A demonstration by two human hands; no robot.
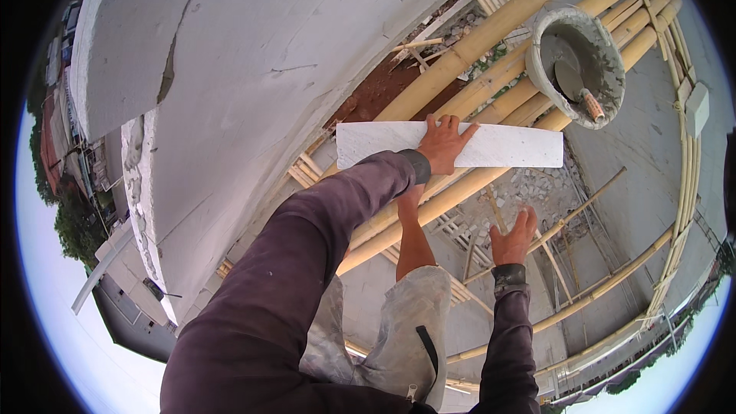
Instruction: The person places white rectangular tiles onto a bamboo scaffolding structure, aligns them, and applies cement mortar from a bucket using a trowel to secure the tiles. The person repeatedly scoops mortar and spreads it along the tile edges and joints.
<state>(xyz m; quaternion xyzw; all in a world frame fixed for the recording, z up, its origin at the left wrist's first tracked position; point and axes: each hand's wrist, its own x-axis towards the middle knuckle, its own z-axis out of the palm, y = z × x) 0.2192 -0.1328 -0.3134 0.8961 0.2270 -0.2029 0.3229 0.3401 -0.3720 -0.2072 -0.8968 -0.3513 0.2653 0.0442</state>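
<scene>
My left hand [445,146] is on a long white block strip [520,146], its fingers spread and hooked over the far edge, gripping it. The strip lies crosswise over bamboo poles, with one end tapered slightly. My right hand [512,238] is raised below the strip's right part, fingers apart and slightly curled, holding nothing. My bare lower leg [415,241] shows beneath my left wrist, the foot mostly hidden by that wrist.
A mortar-crusted bucket [575,42] with a tool's orange handle [593,106] sits on the bamboo poles [485,27] at upper right. A cracked pale wall [238,46] fills the left. Bamboo railings [663,261] curve along the right. Rubble and ground show far below through gaps.
</scene>
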